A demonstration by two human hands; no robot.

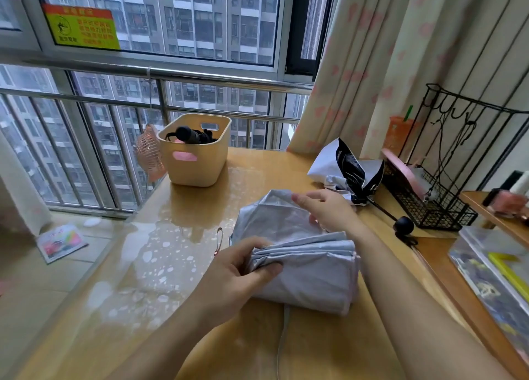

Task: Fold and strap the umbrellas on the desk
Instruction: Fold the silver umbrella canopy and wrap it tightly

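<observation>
Nearest, the left hand (240, 268) is gripping the gathered pleats of the pale blue umbrella (309, 276), which is lying half-bundled on the desk (177, 250) in front of the person. Just beyond, the right hand (323, 210) is pinching the canopy's raised far edge between thumb and fingers. Farther right, a white-and-black umbrella (349, 173) is sprawling unfolded beside a black wire rack (429, 205). At the desk's far edge, a cream basket (197, 162) is holding a rolled black umbrella (191, 135).
</observation>
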